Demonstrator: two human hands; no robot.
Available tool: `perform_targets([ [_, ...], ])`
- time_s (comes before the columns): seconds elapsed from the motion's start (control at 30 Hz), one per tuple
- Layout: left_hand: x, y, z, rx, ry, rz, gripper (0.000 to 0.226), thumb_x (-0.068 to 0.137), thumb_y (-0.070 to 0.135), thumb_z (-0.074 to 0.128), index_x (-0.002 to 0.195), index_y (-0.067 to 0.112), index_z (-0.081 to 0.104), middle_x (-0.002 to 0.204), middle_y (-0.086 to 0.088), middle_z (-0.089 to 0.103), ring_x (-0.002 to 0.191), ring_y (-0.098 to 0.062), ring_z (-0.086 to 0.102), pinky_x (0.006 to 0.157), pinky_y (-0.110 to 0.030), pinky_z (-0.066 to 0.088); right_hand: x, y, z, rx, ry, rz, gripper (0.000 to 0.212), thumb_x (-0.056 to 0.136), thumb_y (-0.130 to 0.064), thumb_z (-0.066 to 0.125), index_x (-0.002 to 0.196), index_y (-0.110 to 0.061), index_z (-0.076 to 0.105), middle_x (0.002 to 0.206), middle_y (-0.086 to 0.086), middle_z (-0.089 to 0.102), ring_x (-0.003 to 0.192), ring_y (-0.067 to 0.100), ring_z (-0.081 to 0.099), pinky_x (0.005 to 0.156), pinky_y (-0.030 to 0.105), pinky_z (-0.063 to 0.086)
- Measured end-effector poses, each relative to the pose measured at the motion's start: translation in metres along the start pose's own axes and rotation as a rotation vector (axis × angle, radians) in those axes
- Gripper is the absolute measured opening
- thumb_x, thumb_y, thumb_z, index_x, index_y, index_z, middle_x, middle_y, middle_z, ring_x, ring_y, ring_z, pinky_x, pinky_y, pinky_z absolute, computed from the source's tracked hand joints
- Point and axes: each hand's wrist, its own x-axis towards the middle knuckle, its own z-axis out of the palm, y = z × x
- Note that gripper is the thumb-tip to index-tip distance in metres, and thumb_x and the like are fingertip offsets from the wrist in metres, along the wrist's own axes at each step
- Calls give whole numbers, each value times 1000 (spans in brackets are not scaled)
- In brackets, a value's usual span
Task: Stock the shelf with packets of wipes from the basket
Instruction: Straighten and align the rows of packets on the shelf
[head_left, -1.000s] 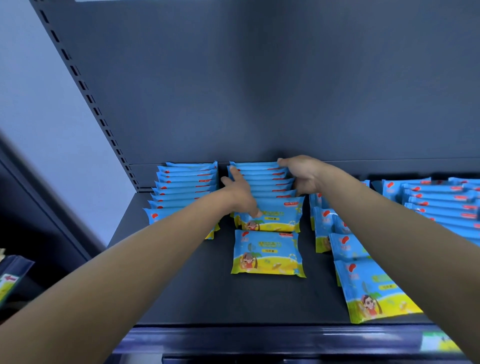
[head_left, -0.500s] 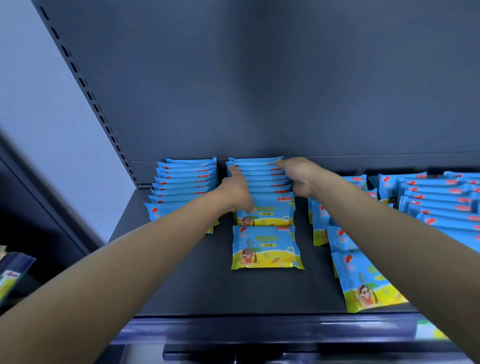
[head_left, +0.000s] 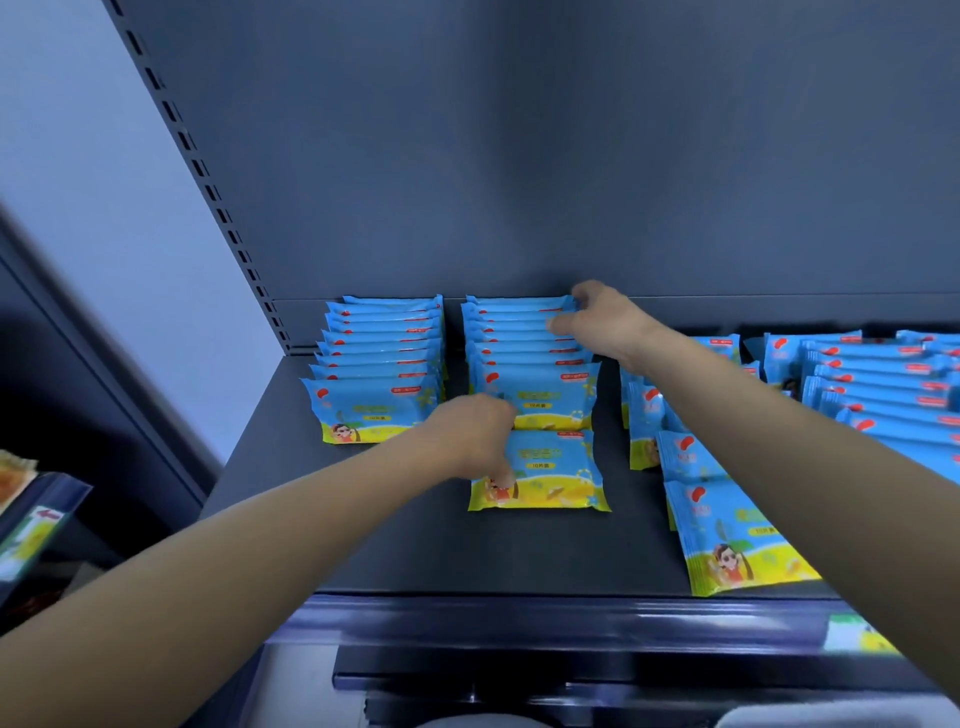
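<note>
Blue and yellow packets of wipes stand in rows on the dark shelf (head_left: 415, 551). My right hand (head_left: 597, 322) reaches to the back of the middle row (head_left: 519, 348) and grips its rear packets at their right ends. One loose packet (head_left: 556, 467) lies flat in front of that row. My left hand (head_left: 478, 436) is on this packet's left edge, fingers curled, thumb over its lower left corner. The left row (head_left: 374, 364) stands untouched beside it. No basket can be made out.
Further packets lean in a slumped row (head_left: 727, 540) under my right forearm, with fuller rows (head_left: 883, 384) at the far right. A slotted upright (head_left: 208, 187) bounds the shelf on the left. A price rail (head_left: 519, 618) runs along the front edge. Another shelf (head_left: 31, 519) holds goods at lower left.
My left hand has drawn back from the middle row's front packet to the loose flat packet. My right hand has slid toward the back of that row.
</note>
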Motion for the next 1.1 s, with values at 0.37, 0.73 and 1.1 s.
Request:
perform_targets([
  [0.37, -2, -5, 10, -232, 47, -26, 56, 69, 30, 80, 107, 13, 43, 107, -4, 52, 95, -22, 52, 69, -27, 43, -16, 4, 0, -357, -282, -83, 108, 69, -30, 81, 150, -19, 10, 154, 0, 11, 138, 21, 24, 111, 33, 29],
  [0.73, 4, -10, 3, -89, 523, -51, 39, 81, 27, 67, 104, 10, 41, 108, -7, 52, 98, -24, 50, 75, -37, 46, -16, 1, -7, -98, -109, -53, 69, 86, -25, 66, 144, -14, 30, 136, 4, 46, 113, 19, 52, 92, 29, 46],
  [1.1, 14, -4, 0, -224, 490, -131, 58, 75, 22, 75, 117, 8, 37, 119, -11, 34, 79, -26, 56, 67, -33, 46, -17, 0, -3, -86, -300, 125, 86, 73, -11, 78, 141, -19, 26, 118, 1, 57, 111, 24, 56, 100, 43, 46],
])
